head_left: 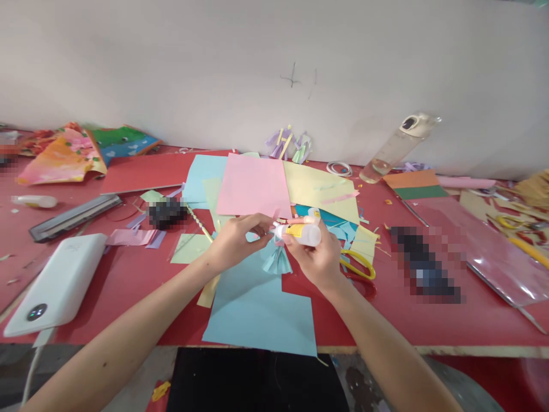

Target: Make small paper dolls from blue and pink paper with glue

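My right hand (321, 254) is closed around a small white glue bottle (309, 234) with a yellow label. The bottle lies nearly level, its nozzle pointing left. Close to the nozzle, the thumb and fingers of my left hand (238, 240) pinch a small paper figure with a fringed light-blue skirt (278, 262). The skirt hangs just below the bottle; the figure's upper part is mostly hidden by the bottle and fingers. Beneath both hands lies a light-blue paper sheet (261, 309). Yellow-handled scissors (364, 266) rest right of my right hand.
Pink paper (255, 183) and pale yellow paper (319, 186) lie behind my hands. Similar paper figures (281, 142) lean on the wall beside a tilted water bottle (397, 149). A white power bank (60, 283) is at left, a clear pink folder (493, 246) at right.
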The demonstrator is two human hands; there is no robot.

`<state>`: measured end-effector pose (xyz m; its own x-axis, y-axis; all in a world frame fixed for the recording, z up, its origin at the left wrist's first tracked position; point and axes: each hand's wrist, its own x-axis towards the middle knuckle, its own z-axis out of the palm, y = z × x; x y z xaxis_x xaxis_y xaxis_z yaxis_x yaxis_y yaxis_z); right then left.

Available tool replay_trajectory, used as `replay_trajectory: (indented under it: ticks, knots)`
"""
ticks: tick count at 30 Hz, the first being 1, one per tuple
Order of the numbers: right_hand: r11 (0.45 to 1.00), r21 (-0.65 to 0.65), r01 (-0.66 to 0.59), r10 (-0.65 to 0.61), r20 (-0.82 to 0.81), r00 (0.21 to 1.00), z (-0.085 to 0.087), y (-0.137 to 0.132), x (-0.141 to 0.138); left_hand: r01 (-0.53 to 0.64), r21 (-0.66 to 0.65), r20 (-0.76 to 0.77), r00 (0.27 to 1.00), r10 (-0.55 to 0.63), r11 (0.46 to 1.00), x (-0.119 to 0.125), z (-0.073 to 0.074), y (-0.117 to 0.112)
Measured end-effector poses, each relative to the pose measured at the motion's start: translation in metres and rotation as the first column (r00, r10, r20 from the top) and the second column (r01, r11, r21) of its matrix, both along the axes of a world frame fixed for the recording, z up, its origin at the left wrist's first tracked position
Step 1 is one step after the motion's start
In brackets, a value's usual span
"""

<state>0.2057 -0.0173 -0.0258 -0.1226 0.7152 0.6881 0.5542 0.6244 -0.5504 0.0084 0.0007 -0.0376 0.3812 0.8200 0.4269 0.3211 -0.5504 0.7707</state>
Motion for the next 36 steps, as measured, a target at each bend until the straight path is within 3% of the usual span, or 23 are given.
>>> replay_trajectory:
  ticks: [9,18,36]
  knots:
    - [0.999,0.013,0.037,-0.037,0.008,0.999,0.0016,-0.0005,0.0016,-0.026,0.046,0.027,0.999,0.025,0.999,-0.0005,0.0001,0.0018]
    - [0.999,0.041,0.029,-0.027,-0.037,0.999,-0.0003,0.0005,0.002,-0.017,-0.017,0.081,0.997,0.018,1.0,0.0008,0.0011,0.0016]
    - [0.999,-0.04,0.025,-0.026,-0.034,0.999,0.0033,0.0019,0.0037,0.014,-0.043,0.096,0.995,-0.01,0.999,0.0012,0.0003,0.0019]
